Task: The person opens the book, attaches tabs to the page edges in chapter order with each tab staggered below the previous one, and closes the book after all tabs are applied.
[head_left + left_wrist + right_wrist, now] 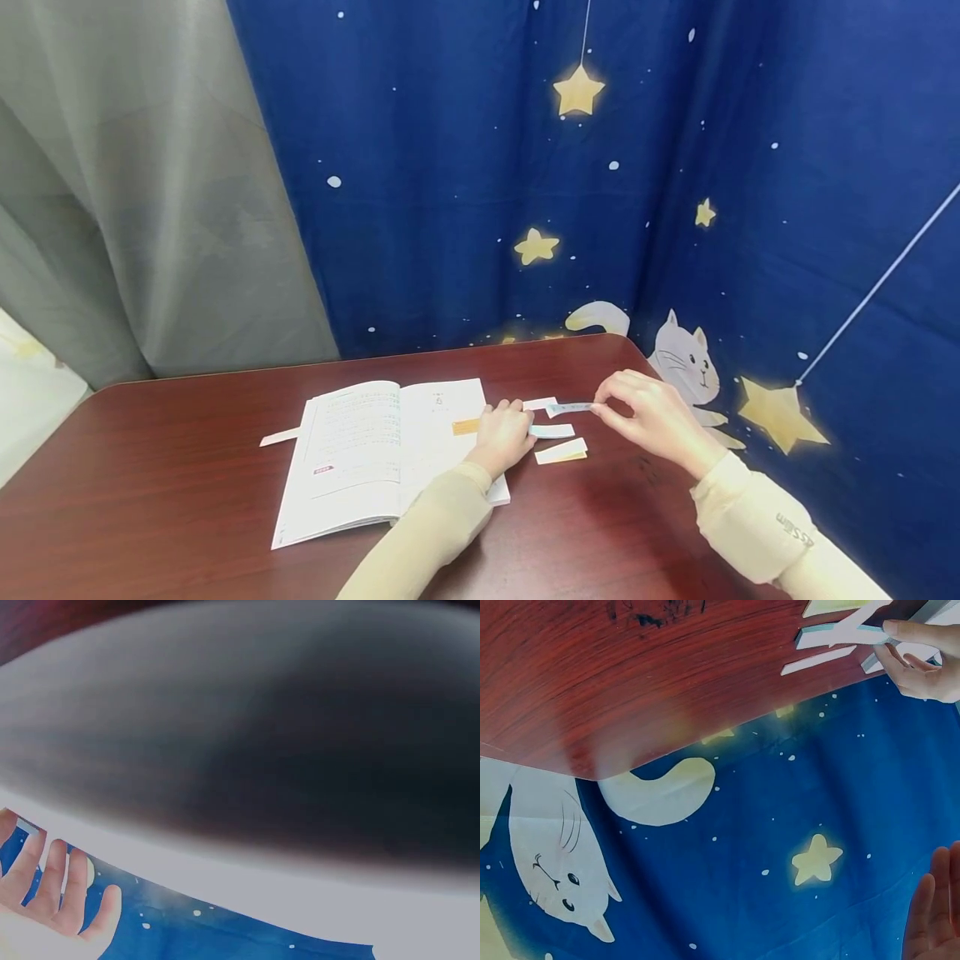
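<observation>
An open book (348, 454) lies on the table. My left hand (504, 435) rests over the edge of its right page, fingers bent down. An orange strip (465, 427) shows to that hand's left, and a pale blue strip (552, 431) comes out by its thumb. In the right wrist view the left thumb and fingers are right at that blue strip's end (840, 636). With thumb and forefinger, my right hand (645, 410) pinches another narrow blue paper strip (570, 408). Beyond the fingertips is a white strip (542, 403); a folded white-and-yellow strip (561, 451) lies nearer.
One more pale strip (279, 437) sticks out from the book's left side. The red-brown table (180, 483) ends at a rounded corner beyond my right hand. Behind it hang a grey curtain (150, 183) and a blue star-patterned curtain (450, 183). A dark blur covers most of the left wrist view.
</observation>
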Motion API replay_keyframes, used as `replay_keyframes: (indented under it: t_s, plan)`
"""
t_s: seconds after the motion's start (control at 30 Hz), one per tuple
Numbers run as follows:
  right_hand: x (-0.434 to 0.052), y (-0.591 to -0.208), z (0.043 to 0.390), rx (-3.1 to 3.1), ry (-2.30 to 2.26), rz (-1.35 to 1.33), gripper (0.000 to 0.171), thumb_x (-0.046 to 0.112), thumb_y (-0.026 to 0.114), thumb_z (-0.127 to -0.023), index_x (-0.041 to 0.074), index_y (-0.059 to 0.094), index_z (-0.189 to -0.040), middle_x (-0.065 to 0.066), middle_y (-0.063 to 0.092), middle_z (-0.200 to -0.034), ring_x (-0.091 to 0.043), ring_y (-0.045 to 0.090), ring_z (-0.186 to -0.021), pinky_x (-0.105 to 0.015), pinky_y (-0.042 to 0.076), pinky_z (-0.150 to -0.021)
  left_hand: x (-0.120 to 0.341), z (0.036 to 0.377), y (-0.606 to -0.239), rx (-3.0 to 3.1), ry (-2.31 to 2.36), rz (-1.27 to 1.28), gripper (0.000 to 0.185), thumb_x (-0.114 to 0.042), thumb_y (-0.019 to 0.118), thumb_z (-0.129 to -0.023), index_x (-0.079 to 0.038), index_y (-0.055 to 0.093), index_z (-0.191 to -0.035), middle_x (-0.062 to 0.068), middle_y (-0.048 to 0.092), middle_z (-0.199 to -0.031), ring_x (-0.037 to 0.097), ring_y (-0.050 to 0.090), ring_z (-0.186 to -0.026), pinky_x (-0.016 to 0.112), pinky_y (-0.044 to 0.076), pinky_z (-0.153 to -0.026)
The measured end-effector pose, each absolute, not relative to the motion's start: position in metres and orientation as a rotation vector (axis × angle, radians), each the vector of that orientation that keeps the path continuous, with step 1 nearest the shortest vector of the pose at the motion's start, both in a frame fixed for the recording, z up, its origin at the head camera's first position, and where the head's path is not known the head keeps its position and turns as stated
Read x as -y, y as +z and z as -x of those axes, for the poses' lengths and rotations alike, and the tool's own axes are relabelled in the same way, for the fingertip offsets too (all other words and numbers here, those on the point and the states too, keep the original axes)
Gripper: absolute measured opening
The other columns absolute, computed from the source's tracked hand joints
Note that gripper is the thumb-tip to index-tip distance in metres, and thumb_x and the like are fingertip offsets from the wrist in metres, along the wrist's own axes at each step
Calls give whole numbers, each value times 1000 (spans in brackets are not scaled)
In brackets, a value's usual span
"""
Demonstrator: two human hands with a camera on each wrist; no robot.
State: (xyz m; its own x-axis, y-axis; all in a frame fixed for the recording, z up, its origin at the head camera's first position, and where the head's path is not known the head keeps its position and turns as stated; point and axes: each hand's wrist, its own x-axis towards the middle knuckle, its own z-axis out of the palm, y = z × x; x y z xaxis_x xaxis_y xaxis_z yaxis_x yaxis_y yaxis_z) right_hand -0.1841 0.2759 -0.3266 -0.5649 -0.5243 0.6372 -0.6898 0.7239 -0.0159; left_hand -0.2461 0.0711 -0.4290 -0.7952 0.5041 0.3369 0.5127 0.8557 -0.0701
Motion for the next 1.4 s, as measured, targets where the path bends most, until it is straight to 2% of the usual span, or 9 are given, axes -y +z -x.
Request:
replay_keyframes:
  t_s: [0.23,0.57,0.9,1.1,1.4]
  plan:
    - [-275,-327,184,2324,351,-917,16,18,73,-70,20,60,-79,11,57,-80,-7,53,-76,-28,46,-66,-75,243,-430,2718,-43,754,16,-33,66,-71,-21,65,-81,-1,56,-82,17,51,-79,36,37,-63]
    - [-273,-327,184,2351,357,-922,17,18,74,-69,21,60,-79,10,57,-80,-6,52,-76,-28,47,-66,-76,243,-430,2757,-21,746,17,-34,66,-73,-21,66,-84,-1,56,-85,17,51,-82,36,37,-65]
    - [-270,-328,186,2344,353,-929,18,17,74,-68,21,60,-78,11,56,-79,-7,53,-76,-28,46,-67,-69,237,-423,2758,-96,777,18,-35,66,-71,-20,62,-80,-1,54,-84,18,50,-80,39,38,-66]
    - [-264,-330,192,2315,353,-957,15,20,73,-70,21,60,-78,12,56,-79,-7,52,-76,-28,46,-67,-47,227,-415,2777,-185,832,21,-35,65,-72,-18,63,-85,-2,53,-81,18,49,-77,38,38,-64]
    - [-245,-334,203,2315,391,-973,13,22,71,-71,21,60,-78,12,55,-78,-6,52,-75,-27,46,-65,-5,215,-398,2724,-232,849,28,-36,66,-73,-18,65,-94,-3,57,-88,17,52,-80,37,40,-66]
